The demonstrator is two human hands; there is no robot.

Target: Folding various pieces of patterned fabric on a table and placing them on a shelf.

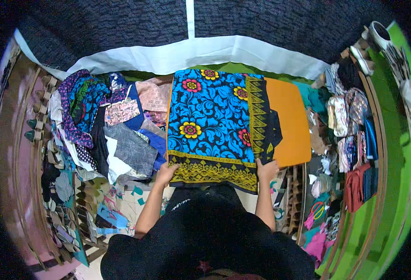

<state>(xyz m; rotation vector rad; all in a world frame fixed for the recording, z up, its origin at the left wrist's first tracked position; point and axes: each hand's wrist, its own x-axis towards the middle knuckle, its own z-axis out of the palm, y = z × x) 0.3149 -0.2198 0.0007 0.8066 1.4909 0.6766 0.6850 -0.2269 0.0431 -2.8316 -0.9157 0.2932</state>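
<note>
Risk as I see it: I only have the near yellow-patterned hem of the folded blue floral cloth with black ground and red-yellow flowers, so a pull could drag it off the flat orange board under it, or skew the fold into the loose heap of mixed fabric scraps just to its left. Cloth lies flat on the bench in front of me, covering most of the board. Both forearms reach forward, my left hand and right hand each pinching a near corner of the hem, fingers curled over the edge.
</note>
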